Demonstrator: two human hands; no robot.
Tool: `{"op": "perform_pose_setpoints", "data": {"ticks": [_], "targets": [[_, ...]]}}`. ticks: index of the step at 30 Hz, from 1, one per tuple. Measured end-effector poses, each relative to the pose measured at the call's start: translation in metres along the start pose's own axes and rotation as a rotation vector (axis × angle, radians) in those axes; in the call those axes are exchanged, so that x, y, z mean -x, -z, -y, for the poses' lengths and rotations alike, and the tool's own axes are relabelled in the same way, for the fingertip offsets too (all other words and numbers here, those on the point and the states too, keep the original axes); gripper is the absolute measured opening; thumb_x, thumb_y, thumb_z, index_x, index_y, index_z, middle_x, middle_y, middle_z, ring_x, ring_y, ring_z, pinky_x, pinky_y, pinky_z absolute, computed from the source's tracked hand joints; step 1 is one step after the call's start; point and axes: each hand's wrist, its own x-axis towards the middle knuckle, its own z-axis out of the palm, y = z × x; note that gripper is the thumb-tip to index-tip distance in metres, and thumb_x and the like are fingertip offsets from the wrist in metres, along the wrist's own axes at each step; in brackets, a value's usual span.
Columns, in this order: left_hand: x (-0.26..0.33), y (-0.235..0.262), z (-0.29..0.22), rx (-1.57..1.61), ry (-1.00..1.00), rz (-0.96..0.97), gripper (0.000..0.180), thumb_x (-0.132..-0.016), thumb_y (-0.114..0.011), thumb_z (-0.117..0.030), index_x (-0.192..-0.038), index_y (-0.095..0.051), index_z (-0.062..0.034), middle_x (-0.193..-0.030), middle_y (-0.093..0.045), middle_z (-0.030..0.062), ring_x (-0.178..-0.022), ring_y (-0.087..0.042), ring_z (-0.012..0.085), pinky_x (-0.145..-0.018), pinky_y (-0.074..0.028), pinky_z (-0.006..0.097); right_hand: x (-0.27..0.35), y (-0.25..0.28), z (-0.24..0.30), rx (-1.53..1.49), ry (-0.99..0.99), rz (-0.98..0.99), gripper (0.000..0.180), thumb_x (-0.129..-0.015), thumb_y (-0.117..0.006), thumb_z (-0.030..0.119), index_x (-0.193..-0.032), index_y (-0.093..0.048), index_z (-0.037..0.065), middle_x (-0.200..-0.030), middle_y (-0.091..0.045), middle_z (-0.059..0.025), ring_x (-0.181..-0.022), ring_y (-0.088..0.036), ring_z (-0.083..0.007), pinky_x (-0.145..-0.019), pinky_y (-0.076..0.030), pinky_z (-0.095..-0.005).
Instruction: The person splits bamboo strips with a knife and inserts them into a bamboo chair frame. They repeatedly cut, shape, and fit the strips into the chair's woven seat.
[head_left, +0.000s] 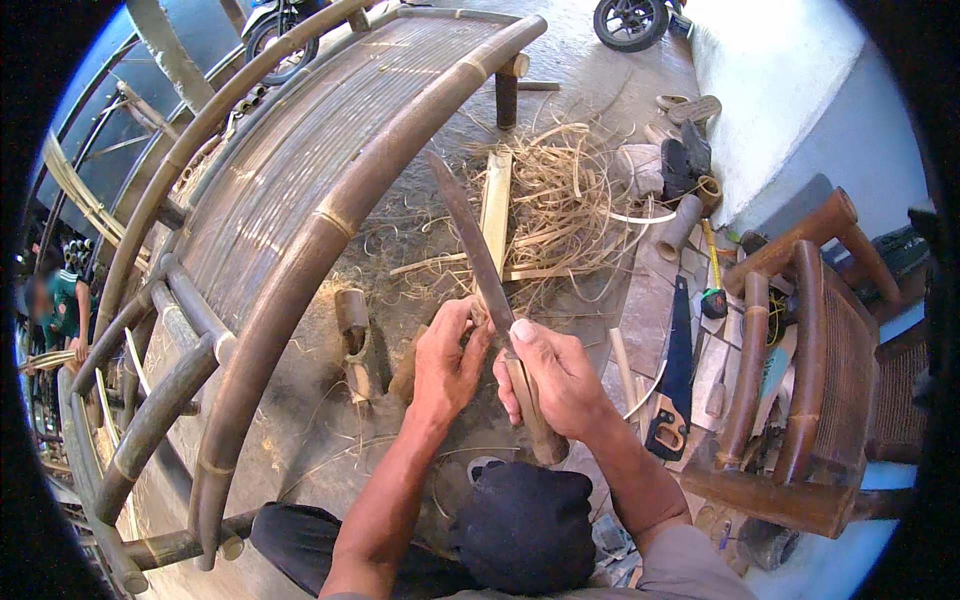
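Note:
My right hand [556, 378] grips the wooden handle [532, 415] of a large knife [468, 228]. Its long, dark blade slants up and to the left, away from me. Beside the base of the blade, my left hand [447, 350] is closed, with thumb and fingers pinched together. Whatever lies between those fingers is too small to make out. Behind the blade, a pale bamboo slat [495, 200] runs down toward the left fingertips; whether they touch it is hidden. A heap of thin bamboo shavings [565, 205] lies on the floor just beyond.
A long bamboo bench [300, 160] curves along the left. Cut bamboo pieces [352, 325] stand near my left forearm. To the right lie a handsaw [677, 360], a tape measure [714, 302] and a bamboo chair [800, 380]. Another person [65, 305] is at the far left.

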Motion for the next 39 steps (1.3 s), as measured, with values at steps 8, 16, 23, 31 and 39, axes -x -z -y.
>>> {"op": "perform_pose_setpoints", "data": {"ticks": [8, 16, 23, 31, 39], "targets": [[0.002, -0.001, -0.003, 0.007, -0.037, 0.043, 0.031, -0.092, -0.064, -0.001, -0.123, -0.062, -0.0011, -0.104, -0.064, 0.0184, -0.094, -0.065, 0.0352, -0.081, -0.052, 0.039, 0.007, 0.003, 0.007, 0.089, -0.03, -0.012, 0.053, -0.112, -0.031, 0.043, -0.085, -0.054, 0.004, -0.063, -0.053, -0.0026, -0.052, -0.053, -0.0115, -0.051, -0.047, -0.029], [0.003, -0.003, 0.0, -0.036, -0.082, 0.036, 0.031, -0.091, -0.066, 0.0, -0.121, -0.062, 0.0, -0.101, -0.064, 0.0187, -0.094, -0.064, 0.0368, -0.082, -0.052, 0.04, 0.011, 0.006, 0.01, 0.13, -0.036, -0.01, 0.053, -0.112, -0.034, 0.043, -0.084, -0.055, 0.003, -0.063, -0.055, -0.0036, -0.053, -0.055, -0.0112, -0.051, -0.049, -0.0281], [0.001, -0.004, 0.0, -0.052, -0.089, 0.044, 0.028, -0.091, -0.066, -0.001, -0.119, -0.062, 0.0005, -0.101, -0.063, 0.0184, -0.094, -0.064, 0.0373, -0.081, -0.052, 0.041, 0.011, 0.005, 0.011, 0.103, -0.043, -0.02, 0.051, -0.112, -0.033, 0.043, -0.087, -0.053, 0.004, -0.064, -0.052, -0.0025, -0.054, -0.054, -0.0112, -0.051, -0.048, -0.0286], [0.003, 0.001, -0.007, -0.084, -0.079, 0.051, 0.031, -0.09, -0.067, -0.001, -0.12, -0.063, -0.0008, -0.102, -0.063, 0.0186, -0.094, -0.063, 0.0382, -0.08, -0.052, 0.042, 0.013, 0.006, 0.009, 0.124, -0.046, -0.005, 0.048, -0.112, -0.033, 0.042, -0.093, -0.053, 0.004, -0.064, -0.052, -0.0019, -0.054, -0.053, -0.0104, -0.051, -0.047, -0.028], [0.001, 0.005, -0.001, -0.073, -0.038, 0.096, 0.035, -0.087, -0.07, -0.004, -0.12, -0.062, -0.0014, -0.108, -0.064, 0.0194, -0.102, -0.063, 0.0382, -0.086, -0.052, 0.041, 0.01, 0.006, 0.015, 0.264, -0.026, 0.013, 0.052, -0.112, -0.034, 0.041, -0.137, -0.051, -0.002, -0.071, -0.055, -0.002, -0.057, -0.055, -0.0092, -0.052, -0.047, -0.0263]]}}
